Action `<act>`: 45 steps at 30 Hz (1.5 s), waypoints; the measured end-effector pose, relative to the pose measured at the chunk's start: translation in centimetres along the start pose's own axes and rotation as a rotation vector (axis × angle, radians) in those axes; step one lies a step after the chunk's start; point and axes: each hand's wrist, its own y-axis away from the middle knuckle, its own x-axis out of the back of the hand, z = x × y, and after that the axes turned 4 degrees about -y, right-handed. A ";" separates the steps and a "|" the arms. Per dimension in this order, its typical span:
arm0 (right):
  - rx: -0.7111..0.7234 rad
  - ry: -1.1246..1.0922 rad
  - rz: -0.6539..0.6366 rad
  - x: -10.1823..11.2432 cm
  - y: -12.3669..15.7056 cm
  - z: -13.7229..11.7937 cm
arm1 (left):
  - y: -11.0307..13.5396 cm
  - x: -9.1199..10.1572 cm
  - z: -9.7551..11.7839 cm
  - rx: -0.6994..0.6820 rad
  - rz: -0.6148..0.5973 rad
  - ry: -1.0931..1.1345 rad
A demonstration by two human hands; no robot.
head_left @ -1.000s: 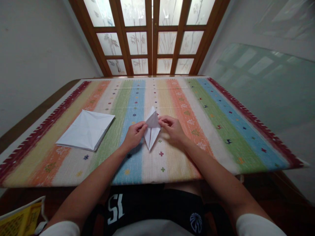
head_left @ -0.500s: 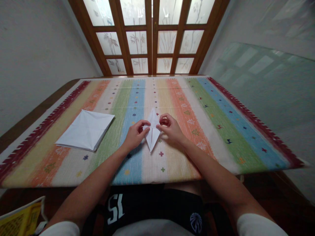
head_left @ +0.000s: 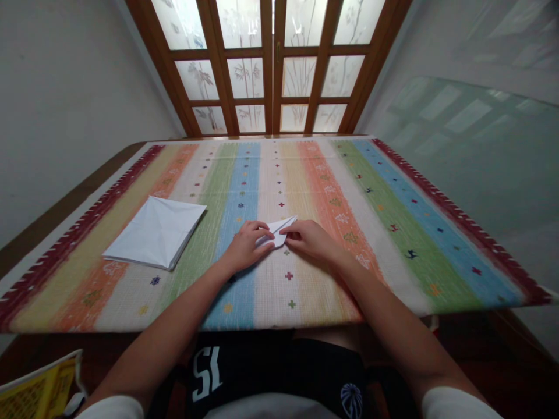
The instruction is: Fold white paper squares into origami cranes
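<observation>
A small folded piece of white paper (head_left: pixel 279 227) lies between my hands near the middle of the table, its pointed end aimed to the upper right. My left hand (head_left: pixel 250 244) grips its left side, thumb below and fingers curled over the top. On the other side, my right hand (head_left: pixel 309 237) pinches the right edge between thumb and fingers. Part of the paper is hidden under the fingers of both hands. To the left of my left hand rests a stack of white paper squares (head_left: pixel 156 230) with crease lines on the top sheet.
A striped, patterned tablecloth (head_left: pixel 323 291) covers the table. Beyond its far edge stand wooden doors with frosted panes (head_left: pixel 273 75). A glass panel (head_left: pixel 476 145) leans along the right wall. A yellow crate-like object (head_left: pixel 39 390) sits low at the lower left.
The folded paper has turned from pointing straight away and toward me to slanting up to the right. Both hands have turned with it and closed in further. The paper stack stays put.
</observation>
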 end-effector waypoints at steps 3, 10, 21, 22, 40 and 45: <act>0.010 0.053 -0.050 0.6 0.3 0.1 | 0.1 0.0 0.2 -0.042 -0.060 -0.031; 0.085 -0.020 -0.010 0.5 0.3 0.6 | 0.0 -0.2 0.1 -0.059 -0.093 -0.020; 0.076 0.051 -0.157 0.3 -0.5 -0.1 | 0.3 0.8 0.6 -0.102 -0.168 -0.112; 0.068 0.045 -0.163 0.3 -0.6 -0.2 | 0.4 0.9 0.6 -0.101 -0.171 -0.102; 0.038 0.147 0.062 -1.4 -1.1 0.4 | -0.1 0.6 -0.2 0.073 -0.081 -0.031; 0.154 0.218 0.030 -1.8 -1.4 0.7 | 0.0 0.9 -0.3 0.027 -0.105 -0.091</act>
